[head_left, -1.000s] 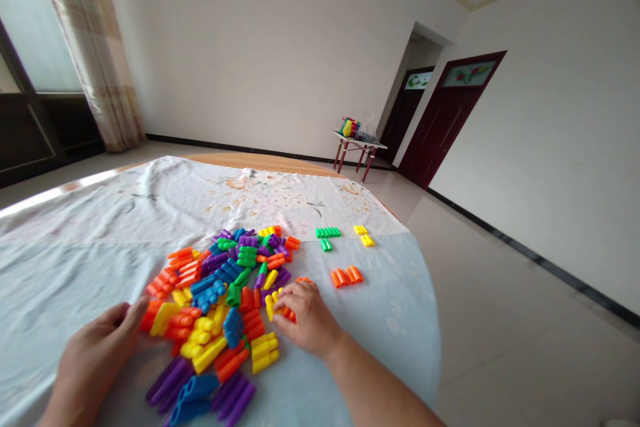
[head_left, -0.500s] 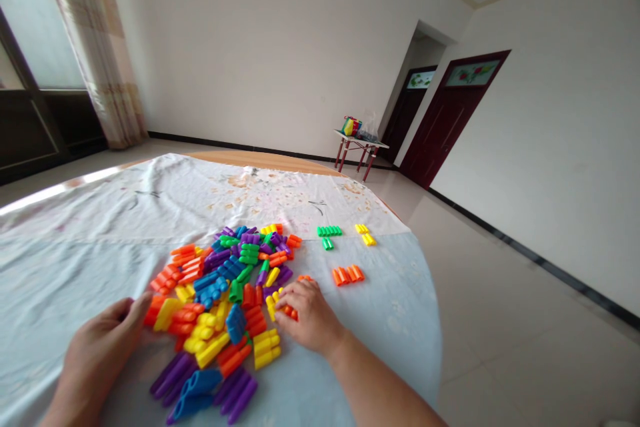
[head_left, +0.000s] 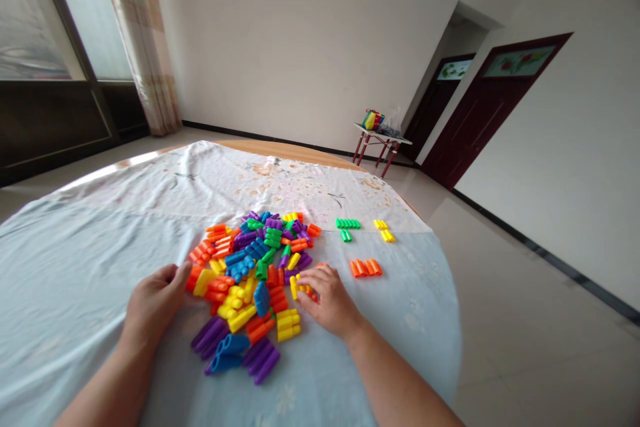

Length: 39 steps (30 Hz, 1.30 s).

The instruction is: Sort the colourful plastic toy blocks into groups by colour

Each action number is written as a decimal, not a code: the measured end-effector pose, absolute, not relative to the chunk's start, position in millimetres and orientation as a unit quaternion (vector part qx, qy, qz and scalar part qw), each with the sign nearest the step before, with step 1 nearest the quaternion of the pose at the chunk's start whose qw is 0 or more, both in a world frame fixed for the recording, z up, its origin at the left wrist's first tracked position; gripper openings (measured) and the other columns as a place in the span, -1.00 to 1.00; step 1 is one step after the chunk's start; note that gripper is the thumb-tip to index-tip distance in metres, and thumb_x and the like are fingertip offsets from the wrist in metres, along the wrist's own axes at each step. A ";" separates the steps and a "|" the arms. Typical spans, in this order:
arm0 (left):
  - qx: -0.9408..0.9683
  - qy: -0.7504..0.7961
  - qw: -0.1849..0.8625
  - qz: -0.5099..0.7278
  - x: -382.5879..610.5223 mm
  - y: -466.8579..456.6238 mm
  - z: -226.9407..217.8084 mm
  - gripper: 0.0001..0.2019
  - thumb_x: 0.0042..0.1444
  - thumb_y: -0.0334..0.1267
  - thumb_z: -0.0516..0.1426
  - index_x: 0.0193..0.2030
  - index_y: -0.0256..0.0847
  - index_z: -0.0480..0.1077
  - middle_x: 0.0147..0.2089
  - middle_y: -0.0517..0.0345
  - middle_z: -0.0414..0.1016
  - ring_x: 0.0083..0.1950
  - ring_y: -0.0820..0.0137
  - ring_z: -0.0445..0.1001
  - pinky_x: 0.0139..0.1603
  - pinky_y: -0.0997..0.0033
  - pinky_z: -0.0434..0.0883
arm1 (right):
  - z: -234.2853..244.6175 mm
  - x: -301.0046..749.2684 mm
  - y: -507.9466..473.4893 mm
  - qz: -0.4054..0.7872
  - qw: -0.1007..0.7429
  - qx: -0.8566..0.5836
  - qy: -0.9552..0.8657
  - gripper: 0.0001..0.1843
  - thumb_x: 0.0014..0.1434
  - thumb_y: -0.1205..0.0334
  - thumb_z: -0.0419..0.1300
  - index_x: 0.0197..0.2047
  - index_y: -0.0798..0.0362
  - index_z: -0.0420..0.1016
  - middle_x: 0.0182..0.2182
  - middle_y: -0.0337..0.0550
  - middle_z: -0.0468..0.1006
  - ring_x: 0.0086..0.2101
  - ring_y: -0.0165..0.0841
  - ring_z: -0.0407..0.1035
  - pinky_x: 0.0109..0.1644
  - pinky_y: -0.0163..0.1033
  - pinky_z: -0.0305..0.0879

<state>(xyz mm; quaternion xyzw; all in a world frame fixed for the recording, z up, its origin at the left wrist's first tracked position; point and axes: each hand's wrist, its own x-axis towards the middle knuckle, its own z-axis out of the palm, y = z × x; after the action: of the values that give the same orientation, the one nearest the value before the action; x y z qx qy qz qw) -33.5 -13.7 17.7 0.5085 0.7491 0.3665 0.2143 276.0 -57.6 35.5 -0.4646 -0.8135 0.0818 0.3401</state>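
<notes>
A heap of plastic tube blocks (head_left: 253, 267) in orange, yellow, blue, purple and green lies on a pale blue cloth over a round table (head_left: 90, 260). My left hand (head_left: 150, 303) rests at the heap's left edge, fingers curled against an orange and a yellow block. My right hand (head_left: 327, 297) lies at the heap's right edge, its fingertips pinched on a small yellow and orange block (head_left: 300, 287). Set apart to the right are green blocks (head_left: 347, 225), yellow blocks (head_left: 384, 230) and orange blocks (head_left: 365, 267).
A white patterned cloth (head_left: 250, 180) covers the table's far half. The table edge curves round at the right, with tiled floor beyond. A small red-legged side table (head_left: 381, 143) with colourful items stands by dark doors (head_left: 475, 120). A curtain and window are at left.
The view has shifted, so the heap and both hands now sit further right and higher in the picture. Both hands stay at the heap's edges in much the same pose.
</notes>
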 end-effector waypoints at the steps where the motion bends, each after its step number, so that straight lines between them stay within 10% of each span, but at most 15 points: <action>1: 0.505 0.750 0.220 0.367 -33.3 -14.0 18.1 -0.58 0.00 0.12 -0.03 -0.54 -0.23 0.30 -0.70 0.30 0.26 -0.57 0.47 0.25 -0.58 0.53 0.13 | 34.7 276.4 -57.3 0.085 0.333 -0.464 -0.816 -0.83 0.08 0.34 0.20 -0.21 0.03 0.48 -0.19 -0.18 0.53 -0.14 -0.33 0.33 0.04 -0.16 0.14; 39: 0.518 0.734 0.220 0.380 -30.3 -15.3 19.1 -0.60 0.02 0.09 -0.05 -0.56 -0.21 0.24 -0.69 0.31 0.15 -0.56 0.48 0.19 -0.53 0.48 0.06 | 52.2 227.3 -68.3 0.124 0.323 -0.379 -0.858 -0.60 0.16 0.21 0.13 0.09 0.00 0.34 0.04 -0.09 0.41 0.04 -0.27 0.24 0.16 -0.08 0.14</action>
<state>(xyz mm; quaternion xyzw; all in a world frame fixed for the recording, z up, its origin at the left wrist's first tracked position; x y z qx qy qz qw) -30.3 -15.3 19.1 0.5176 0.7343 0.3800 0.2203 227.3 -68.3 52.2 -0.3787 -0.8583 0.1238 0.3235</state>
